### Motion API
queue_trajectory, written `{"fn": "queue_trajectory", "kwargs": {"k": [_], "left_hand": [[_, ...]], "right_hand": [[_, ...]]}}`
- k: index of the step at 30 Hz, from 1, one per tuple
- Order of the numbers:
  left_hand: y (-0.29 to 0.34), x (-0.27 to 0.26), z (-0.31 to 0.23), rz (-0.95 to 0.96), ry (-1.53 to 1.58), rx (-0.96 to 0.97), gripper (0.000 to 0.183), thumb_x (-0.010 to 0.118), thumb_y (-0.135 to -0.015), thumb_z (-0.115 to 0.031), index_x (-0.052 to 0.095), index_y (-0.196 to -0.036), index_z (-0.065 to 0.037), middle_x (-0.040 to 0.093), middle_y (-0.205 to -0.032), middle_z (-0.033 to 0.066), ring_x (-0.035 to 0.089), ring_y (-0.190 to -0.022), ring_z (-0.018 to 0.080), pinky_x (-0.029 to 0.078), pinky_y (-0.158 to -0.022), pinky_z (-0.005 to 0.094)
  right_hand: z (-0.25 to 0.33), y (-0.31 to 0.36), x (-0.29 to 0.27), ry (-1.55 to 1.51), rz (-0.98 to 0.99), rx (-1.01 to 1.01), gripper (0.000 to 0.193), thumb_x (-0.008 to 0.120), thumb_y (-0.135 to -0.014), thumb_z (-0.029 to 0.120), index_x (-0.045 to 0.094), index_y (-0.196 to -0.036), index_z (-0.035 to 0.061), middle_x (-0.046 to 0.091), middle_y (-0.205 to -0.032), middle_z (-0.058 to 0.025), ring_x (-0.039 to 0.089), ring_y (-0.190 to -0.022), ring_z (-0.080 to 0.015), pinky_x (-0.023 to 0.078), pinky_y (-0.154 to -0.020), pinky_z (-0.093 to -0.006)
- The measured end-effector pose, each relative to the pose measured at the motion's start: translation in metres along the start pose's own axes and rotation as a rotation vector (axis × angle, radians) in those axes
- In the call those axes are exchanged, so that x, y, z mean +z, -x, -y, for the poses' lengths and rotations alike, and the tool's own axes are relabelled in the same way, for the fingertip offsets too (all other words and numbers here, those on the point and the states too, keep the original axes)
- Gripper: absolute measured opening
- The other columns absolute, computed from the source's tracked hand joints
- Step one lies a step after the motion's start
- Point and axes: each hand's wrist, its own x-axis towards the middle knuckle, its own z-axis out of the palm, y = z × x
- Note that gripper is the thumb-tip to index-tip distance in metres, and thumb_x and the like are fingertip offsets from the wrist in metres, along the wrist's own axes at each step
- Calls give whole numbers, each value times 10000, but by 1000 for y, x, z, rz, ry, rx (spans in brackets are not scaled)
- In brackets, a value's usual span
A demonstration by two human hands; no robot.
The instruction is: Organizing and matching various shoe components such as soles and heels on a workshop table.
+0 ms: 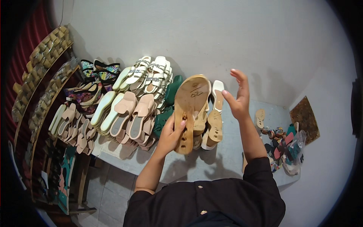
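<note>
My left hand (172,136) is closed around the heel end of a tan wooden-looking shoe sole (191,98). The sole is held upright, its underside toward me, with dark marks near the toe and several holes near the heel. Raised to the right of it, my right hand (239,96) is empty, fingers apart. Behind the held sole, other tan soles (201,118) are partly hidden. Beside them stands a white sandal (218,94) with a tan heeled sole (214,126) in front of it.
Stacked pink sandals (141,117), white strappy sandals (155,77) and green footwear (172,90) fill the left of the table (231,160). Loose straps and a plastic bag (297,151) lie at the right. Shelves of wrapped heel blocks (49,49) stand far left.
</note>
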Motion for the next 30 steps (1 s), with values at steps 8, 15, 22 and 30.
{"fn": "queue_trajectory", "kwargs": {"k": [8,15,22,30], "left_hand": [[-74,25,-72,391,-1074,809,513,630,-730,-66,474,-1218,-60,532,-1080,103,504,-1033,258,382,-899,369],[-91,50,-66,160,-1181,923,470,619,-794,-147,483,-1244,-141,466,-1272,111,407,-1230,264,276,-1020,477],[-43,30,8,64,-834,451,519,592,-821,-334,468,-1287,-142,355,-1384,128,260,-1325,324,128,-1055,562],[-9,32,61,156,-763,157,562,645,-758,-415,536,-1228,-128,426,-1334,141,309,-1304,326,137,-1049,569]], "right_hand": [[54,15,-63,301,649,169,673,725,-648,231,463,-1235,33,571,-1117,-150,550,-1019,-232,410,-899,-353],[19,60,-58,349,340,443,477,566,-814,83,443,-1274,62,590,-788,-98,559,-708,-140,448,-640,-273],[-74,146,-38,-648,-217,1115,431,406,-878,70,393,-1278,-91,539,-1201,-177,578,-1029,-242,484,-868,-331],[-81,158,-21,-331,-131,1226,440,455,-842,146,478,-1243,-34,587,-1120,-131,568,-991,-211,405,-913,-331]]}}
